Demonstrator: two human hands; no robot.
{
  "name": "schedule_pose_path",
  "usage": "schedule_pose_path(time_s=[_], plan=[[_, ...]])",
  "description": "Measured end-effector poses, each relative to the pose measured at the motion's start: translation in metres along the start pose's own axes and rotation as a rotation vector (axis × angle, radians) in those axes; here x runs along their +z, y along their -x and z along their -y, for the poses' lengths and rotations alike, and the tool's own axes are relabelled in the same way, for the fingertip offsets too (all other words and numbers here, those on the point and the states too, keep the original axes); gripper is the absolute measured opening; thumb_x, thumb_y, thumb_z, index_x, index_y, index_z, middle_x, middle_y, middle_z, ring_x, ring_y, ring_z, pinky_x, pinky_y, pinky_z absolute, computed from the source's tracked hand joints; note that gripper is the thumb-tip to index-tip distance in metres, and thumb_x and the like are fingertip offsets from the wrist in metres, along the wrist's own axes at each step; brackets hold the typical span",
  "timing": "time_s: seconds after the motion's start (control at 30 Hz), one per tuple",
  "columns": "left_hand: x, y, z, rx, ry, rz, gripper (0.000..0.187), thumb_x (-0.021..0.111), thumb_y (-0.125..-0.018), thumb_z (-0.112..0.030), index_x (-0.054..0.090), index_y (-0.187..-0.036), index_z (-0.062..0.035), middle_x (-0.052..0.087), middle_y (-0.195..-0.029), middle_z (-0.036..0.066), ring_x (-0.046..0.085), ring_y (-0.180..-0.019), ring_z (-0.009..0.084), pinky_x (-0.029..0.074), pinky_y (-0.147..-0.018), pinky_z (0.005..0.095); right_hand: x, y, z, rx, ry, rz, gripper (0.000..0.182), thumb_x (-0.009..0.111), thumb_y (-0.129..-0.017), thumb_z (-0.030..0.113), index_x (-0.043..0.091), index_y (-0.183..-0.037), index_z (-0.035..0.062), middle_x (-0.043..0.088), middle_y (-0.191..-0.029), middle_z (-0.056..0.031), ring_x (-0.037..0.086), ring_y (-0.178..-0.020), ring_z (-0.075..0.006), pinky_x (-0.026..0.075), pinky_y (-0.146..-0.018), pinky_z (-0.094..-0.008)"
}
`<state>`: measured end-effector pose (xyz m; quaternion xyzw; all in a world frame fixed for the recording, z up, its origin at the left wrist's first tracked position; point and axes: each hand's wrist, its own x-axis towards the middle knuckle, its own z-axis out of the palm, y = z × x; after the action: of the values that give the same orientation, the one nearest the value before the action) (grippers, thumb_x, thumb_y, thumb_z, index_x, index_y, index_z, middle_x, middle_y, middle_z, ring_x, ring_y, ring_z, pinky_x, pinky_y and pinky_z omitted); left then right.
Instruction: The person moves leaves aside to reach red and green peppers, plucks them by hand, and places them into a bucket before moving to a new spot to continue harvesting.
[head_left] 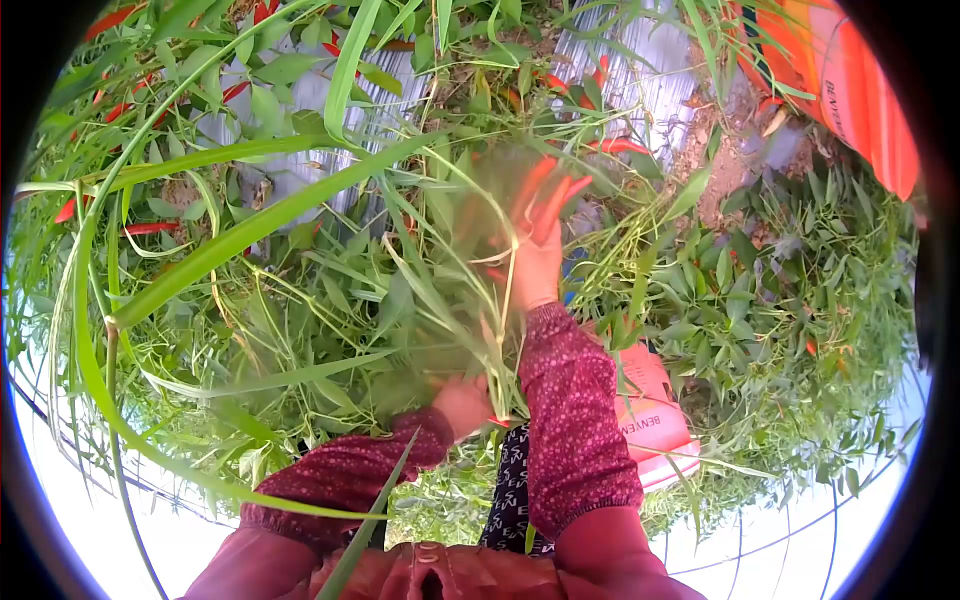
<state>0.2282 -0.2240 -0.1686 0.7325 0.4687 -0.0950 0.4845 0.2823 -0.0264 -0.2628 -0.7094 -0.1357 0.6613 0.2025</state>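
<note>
Frankly, grass blades and pepper plants crowd both hands, too blurred to tell whether spread or pinching.

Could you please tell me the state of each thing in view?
Left hand: blurred, grip unclear
Right hand: partly blurred, grip unclear
Pale stems: between the hands, partly blurred
Red peppers: ripe-coloured, scattered among leaves
Plastic film: spread out, partly covered
Upper bag: partly out of view
Lower bag: partly hidden

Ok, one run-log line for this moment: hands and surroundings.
left hand: beside pale stems, grip unclear | right hand: at red peppers, grip blurred | nearby: green foliage, red lettered item beside right sleeve
</note>
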Motion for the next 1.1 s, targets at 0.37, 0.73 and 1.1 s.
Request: schedule_pose_path(time_s=[0.37, 0.73, 1.1], plan=[[-0.157, 0.056, -0.02, 0.327, 0.277, -0.023, 0.03, 0.064, -0.066, -0.024, 0.056, -0.091, -0.0099, 0.053, -0.118, 0.013, 0.051, -0.11, 0.0327, 0.042, -0.088, 0.0442, -0.04, 0.099, -0.008, -0.134, -0.477, 0.069, 0.04, 0.06, -0.079, -0.001, 0.049, -0.117, 0.002, 0.06, -0.103, -0.006, 0.057, -0.096, -0.0165, 0.045, -0.084, -0.028], [-0.267, 0.025, -0.06, 0.345, 0.125, -0.287, 0.027, 0.068, -0.061, -0.004, 0.05, -0.082, -0.0036, 0.061, -0.087, 0.013, 0.062, -0.076, 0.0287, 0.051, -0.073, 0.0429, -0.08, 0.155, 0.014, -0.183, -0.542, -0.079, 0.033, 0.061, -0.08, 0.007, 0.051, -0.112, 0.004, 0.055, -0.107, -0.0042, 0.049, -0.102, -0.0152, 0.036, -0.094, -0.0293], [-0.304, -0.026, -0.141, -0.145, 1.107, -0.319, 0.031, 0.064, -0.076, -0.002, 0.044, -0.099, -0.0028, 0.059, -0.095, 0.015, 0.059, -0.082, 0.0184, 0.049, -0.073, 0.0297, -0.143, 0.213, 0.039, -0.228, -0.814, -0.068, 0.047, 0.061, -0.078, 0.012, 0.043, -0.12, 0.0001, 0.051, -0.119, -0.0119, 0.046, -0.114, -0.0232, 0.034, -0.098, -0.0355]])
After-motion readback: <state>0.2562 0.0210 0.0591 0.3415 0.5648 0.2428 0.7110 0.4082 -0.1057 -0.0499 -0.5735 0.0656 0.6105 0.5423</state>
